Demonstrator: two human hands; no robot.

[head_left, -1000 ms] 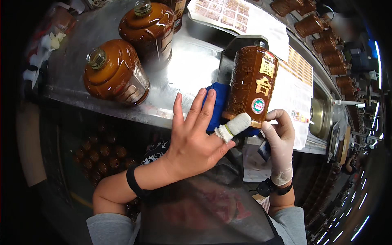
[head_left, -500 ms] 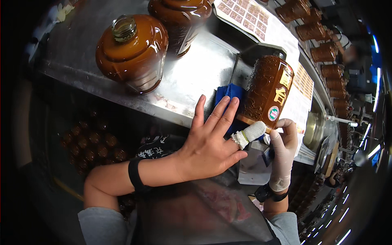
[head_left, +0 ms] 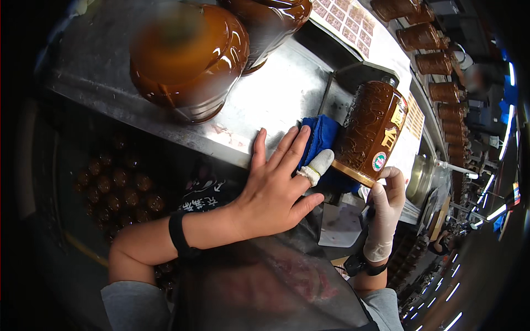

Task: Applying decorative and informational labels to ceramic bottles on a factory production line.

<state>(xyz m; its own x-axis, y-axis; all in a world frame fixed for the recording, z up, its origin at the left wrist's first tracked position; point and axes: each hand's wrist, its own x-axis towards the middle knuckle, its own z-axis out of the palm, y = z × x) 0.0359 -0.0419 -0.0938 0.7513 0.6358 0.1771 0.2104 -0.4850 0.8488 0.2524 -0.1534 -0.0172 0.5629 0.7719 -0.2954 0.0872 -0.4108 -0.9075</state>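
A brown glossy bottle (head_left: 367, 129) with raised patterning, gold lettering and a round green-and-white sticker lies on its side in a metal holder, neck pointing away from me. My right hand (head_left: 386, 212), in a pale glove, pinches the rim of its base between thumb and fingers. Left of the bottle is a bunched blue cloth (head_left: 321, 135). Fingers spread, my left hand (head_left: 279, 185) hovers over or rests at the cloth's near edge; contact cannot be made out. A white knitted finger cover (head_left: 319, 164) sits on its index finger, apart from the bottle's base.
Two large brown bottles stand on the metal bench (head_left: 276, 83) at left, the nearer bottle (head_left: 187, 66) partly blurred. Sticker sheets (head_left: 348, 22) lie at the back. Several brown bottles (head_left: 422, 37) line the far right. Round brown objects (head_left: 118, 190) sit below the bench.
My left hand has drawn left, its covered index finger coming off the bottle's base. The bottle seems turned slightly, its lettering nearer the right edge. My right hand keeps its pinch. The view has shifted.
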